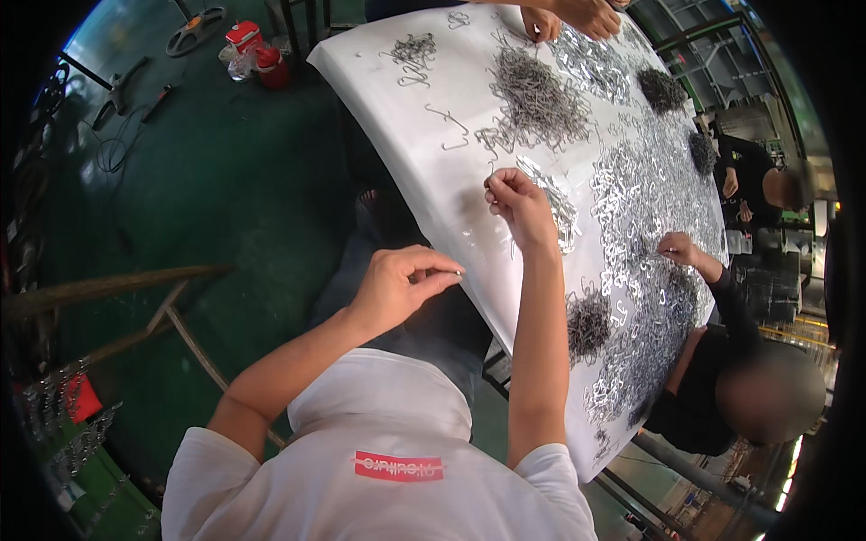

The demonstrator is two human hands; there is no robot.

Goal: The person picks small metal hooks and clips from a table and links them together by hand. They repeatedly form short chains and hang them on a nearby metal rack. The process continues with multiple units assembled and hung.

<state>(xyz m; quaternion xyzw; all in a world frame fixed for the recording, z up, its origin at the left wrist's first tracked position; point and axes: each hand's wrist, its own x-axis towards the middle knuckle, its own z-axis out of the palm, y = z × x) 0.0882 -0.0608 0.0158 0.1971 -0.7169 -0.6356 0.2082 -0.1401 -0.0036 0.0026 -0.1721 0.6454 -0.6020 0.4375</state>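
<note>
My left hand point(401, 284) hovers just off the near edge of the white table point(388, 99), thumb and forefinger pinched on a small metal piece point(459, 272). My right hand point(516, 203) is over the table, fingers closed on a thin wire hook point(491, 173). A flat heap of shiny metal clips point(559, 212) lies right beside it. Further along the table sits a big tangle of grey wire hooks point(537, 95). A dark pile of hooks point(588, 323) lies by my right forearm.
A person in black sits at the table's right side, one hand point(678, 248) among the clips. Other hands point(568, 16) work at the far end. Red containers point(257, 50) stand on the green floor, and wooden bars point(135, 298) lie at left.
</note>
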